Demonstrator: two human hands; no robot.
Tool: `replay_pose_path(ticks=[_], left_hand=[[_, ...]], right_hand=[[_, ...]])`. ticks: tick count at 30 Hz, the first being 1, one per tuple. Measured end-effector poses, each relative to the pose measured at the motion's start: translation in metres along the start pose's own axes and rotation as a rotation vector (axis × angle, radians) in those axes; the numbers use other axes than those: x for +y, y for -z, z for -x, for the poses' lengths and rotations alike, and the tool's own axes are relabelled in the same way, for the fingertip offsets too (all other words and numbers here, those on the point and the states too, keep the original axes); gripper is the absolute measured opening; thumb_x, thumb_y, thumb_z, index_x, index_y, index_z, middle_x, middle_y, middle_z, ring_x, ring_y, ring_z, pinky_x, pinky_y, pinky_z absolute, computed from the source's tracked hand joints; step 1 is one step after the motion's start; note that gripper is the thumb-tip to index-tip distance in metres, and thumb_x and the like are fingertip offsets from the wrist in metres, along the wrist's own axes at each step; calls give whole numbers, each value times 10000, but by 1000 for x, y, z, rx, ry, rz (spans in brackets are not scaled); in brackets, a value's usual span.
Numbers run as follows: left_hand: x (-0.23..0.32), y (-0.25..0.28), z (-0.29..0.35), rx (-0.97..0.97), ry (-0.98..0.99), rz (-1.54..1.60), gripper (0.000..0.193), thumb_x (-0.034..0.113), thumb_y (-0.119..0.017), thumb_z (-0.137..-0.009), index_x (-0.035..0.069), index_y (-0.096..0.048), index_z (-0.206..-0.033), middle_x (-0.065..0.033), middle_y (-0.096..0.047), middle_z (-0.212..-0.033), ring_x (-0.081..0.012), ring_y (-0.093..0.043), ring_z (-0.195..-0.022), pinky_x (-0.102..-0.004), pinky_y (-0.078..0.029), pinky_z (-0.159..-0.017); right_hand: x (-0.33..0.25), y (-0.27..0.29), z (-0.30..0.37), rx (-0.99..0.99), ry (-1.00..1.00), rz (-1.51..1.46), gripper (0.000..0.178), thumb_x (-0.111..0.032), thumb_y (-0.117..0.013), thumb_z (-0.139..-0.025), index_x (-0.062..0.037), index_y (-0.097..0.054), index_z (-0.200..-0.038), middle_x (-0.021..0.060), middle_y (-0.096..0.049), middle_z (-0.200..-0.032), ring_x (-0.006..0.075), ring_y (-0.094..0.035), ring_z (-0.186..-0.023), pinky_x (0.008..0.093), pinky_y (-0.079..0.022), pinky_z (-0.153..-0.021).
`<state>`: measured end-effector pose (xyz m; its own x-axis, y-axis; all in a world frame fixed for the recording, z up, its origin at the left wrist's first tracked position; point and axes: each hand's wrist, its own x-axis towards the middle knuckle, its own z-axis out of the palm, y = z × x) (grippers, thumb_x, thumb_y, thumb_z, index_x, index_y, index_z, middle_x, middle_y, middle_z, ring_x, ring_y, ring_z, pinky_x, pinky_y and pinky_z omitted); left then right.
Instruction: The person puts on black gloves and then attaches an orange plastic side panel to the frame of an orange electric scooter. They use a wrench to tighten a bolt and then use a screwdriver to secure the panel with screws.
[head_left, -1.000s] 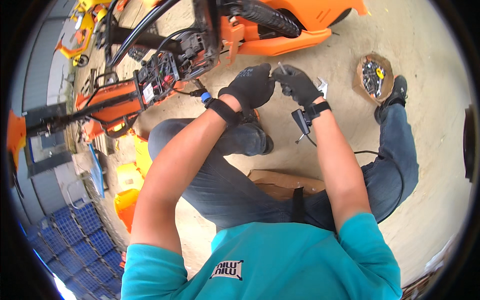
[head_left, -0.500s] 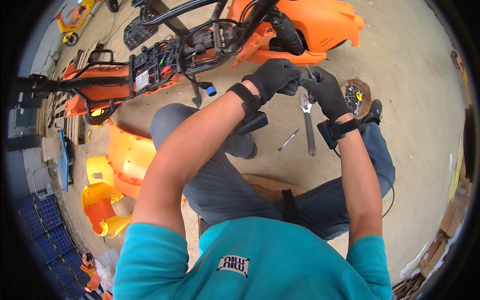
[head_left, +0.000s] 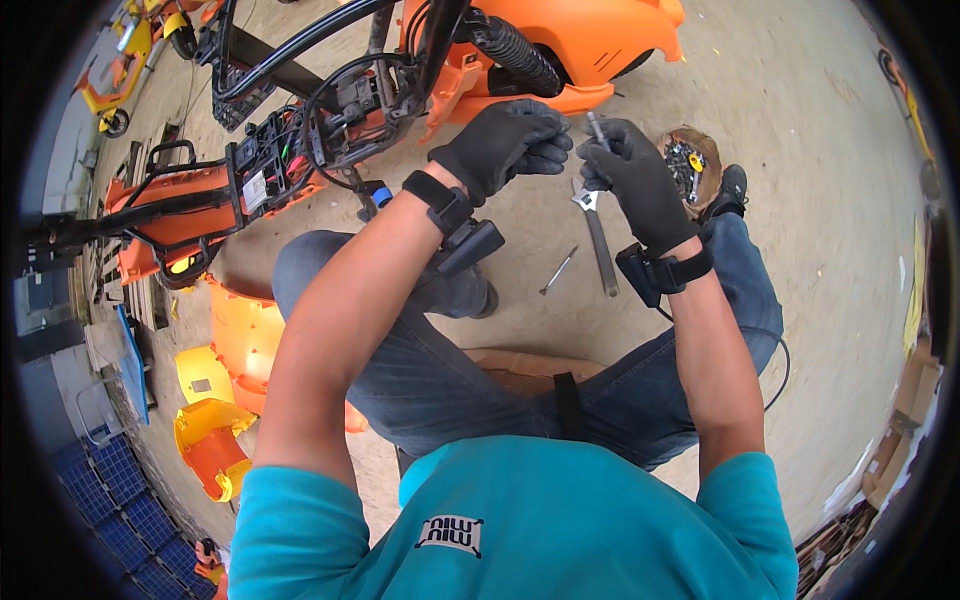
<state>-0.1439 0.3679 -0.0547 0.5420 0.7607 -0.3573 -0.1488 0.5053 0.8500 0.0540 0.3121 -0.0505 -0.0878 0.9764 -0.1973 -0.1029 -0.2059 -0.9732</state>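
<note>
As the head camera looks down: a seated person in a teal shirt [head_left: 560, 500] works above a pale floor [head_left: 830, 260].
Left hand [head_left: 505, 148]: black-gloved, fingers curled, raised just beside the right but apart from it; whether it grips anything, I cannot tell.
Right hand [head_left: 640, 180]: also black-gloved, fingers closed on a thin metal rod [head_left: 598, 128] that pokes up, tilted, past the fingertips.
Scooter [head_left: 290, 150]: at upper left, its dark frame and wiring exposed.
Tools: an adjustable wrench [head_left: 601, 247] lies on the floor near the right hand, with a slim tool [head_left: 560, 270] beside it; farther right, a brown bag [head_left: 713, 180] holds loose metal parts.
Done, it seems: some bodywork is off; an orange panel [head_left: 245, 330] and a yellow panel [head_left: 203, 375] lie at the person's left.
Remaining: the rod is in the fingers, not on the scooter; how much work is left cannot be judged.
Writing: a pale shirt patch [head_left: 450, 534] bears dark lettering; a white label [head_left: 255, 190] on the scooter is too small to read.
</note>
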Motion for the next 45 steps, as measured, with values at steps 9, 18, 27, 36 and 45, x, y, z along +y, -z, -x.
replay_pose_path(ticks=[9, 18, 27, 36, 45], left_hand=[[-6, 6, -4, 37, 6, 40, 244, 177, -578, -964, 46, -598, -1170, -50, -645, -1006, -145, -637, -879, -318, -563, -816], [-1, 4, 0, 30, 4, 52, 264, 186, -572, -970, 24, -603, -1176, -42, -635, -955, -133, -635, -849, -314, -573, -812], [-3, 7, 0, 32, -16, 55, 273, 192, -572, -971, 10, -603, -1172, -49, -640, -934, -138, -640, -826, -311, -577, -798], [-2, 6, 0, 29, -34, 24, 255, 185, -551, -983, 12, -597, -1164, -47, -647, -944, -135, -644, -830, -308, -580, -798], [-2, 7, 0, 5, -37, 30, 263, 197, -546, -989, 12, -591, -1171, -45, -643, -946, -128, -636, -830, -292, -574, -793]], right_hand=[[4, -1, 8, -121, 71, 208, 349, -125, -590, -886, -23, -587, -1219, 40, -589, -832, 105, -586, -687, 269, -521, -642], [4, -6, 11, -72, 53, 225, 260, -150, -609, -899, -22, -571, -1122, 53, -617, -836, 110, -625, -683, 269, -531, -612], [-2, -9, 11, -61, 9, 221, 239, -174, -603, -907, -19, -588, -1089, 55, -633, -837, 112, -642, -687, 264, -532, -600], [-4, -7, 11, -76, 50, 307, 265, -247, -584, -920, -31, -600, -1073, 54, -639, -819, 112, -640, -665, 263, -516, -581], [-7, -7, 11, -81, -26, 254, 278, -259, -572, -927, -34, -609, -1086, 44, -650, -817, 98, -630, -638, 244, -497, -557]])
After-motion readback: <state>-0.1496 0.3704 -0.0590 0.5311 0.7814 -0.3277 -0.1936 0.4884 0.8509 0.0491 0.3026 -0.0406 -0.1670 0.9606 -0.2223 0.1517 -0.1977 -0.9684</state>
